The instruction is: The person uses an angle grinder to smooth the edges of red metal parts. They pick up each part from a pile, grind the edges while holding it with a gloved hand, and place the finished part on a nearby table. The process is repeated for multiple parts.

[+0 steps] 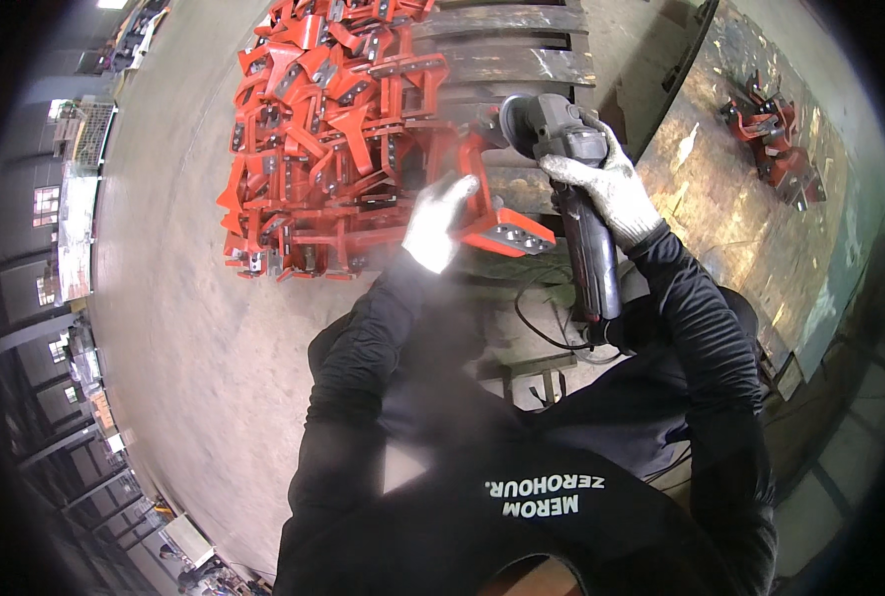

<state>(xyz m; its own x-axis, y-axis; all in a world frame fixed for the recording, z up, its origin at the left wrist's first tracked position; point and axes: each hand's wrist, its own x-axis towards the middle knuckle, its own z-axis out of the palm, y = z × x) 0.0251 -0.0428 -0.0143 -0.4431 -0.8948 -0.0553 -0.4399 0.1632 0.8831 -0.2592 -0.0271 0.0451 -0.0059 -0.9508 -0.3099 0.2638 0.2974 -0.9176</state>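
Observation:
In a white work glove, my right hand [606, 179] is wrapped round the head end of a black and grey angle grinder [589, 238]. The grinder's round disc [518, 124] points left, close beside an orange-red metal bracket [484, 214]. My left hand [439, 221], gloved too, is at this bracket's left side with its thumb against it; the other fingers are partly hidden. A row of bolt holes shows on the bracket's near end. The picture is a little smeared around the bracket and the disc.
A big heap of orange-red brackets [328, 119] lies on the left part of a wooden pallet [512, 65]. To the right stands a worn wooden tabletop [730, 189] with a few dark-and-red metal parts [778, 149] on it. The grinder's black cord [542, 333] loops down near my legs.

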